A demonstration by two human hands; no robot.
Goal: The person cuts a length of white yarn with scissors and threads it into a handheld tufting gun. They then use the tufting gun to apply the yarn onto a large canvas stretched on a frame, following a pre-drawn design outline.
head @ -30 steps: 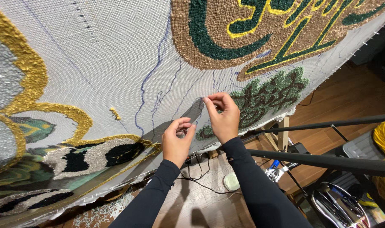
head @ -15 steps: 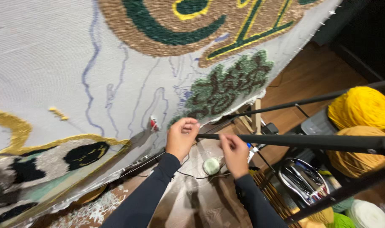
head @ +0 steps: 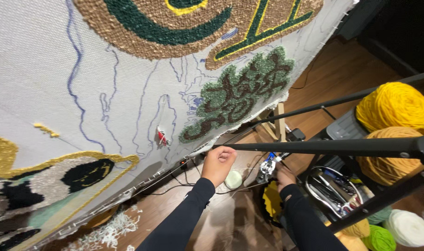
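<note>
A: One tufting cloth (head: 44,69) hung stretched on its frame, pale and woven, with pile patches in tan, green and gold. How would it have handled?

B: Taut but yielding, I judged; best gripped at the frayed lower edge.

A: Yarn?

B: Two large yellow and ochre balls (head: 392,108) at the right edge, and three smaller ones, ochre, green and cream, in the lower right corner. Soft and light, likely to unwind.

A: Hands?

B: Two. The left hand (head: 218,163) was curled in a loose fist just below the cloth's lower edge; whether it pinched anything, I could not tell. The right hand (head: 284,178) had closed on a small blue-and-silver tool (head: 267,166) near the floor. Rigid, probably weighty; held by its body.
</note>
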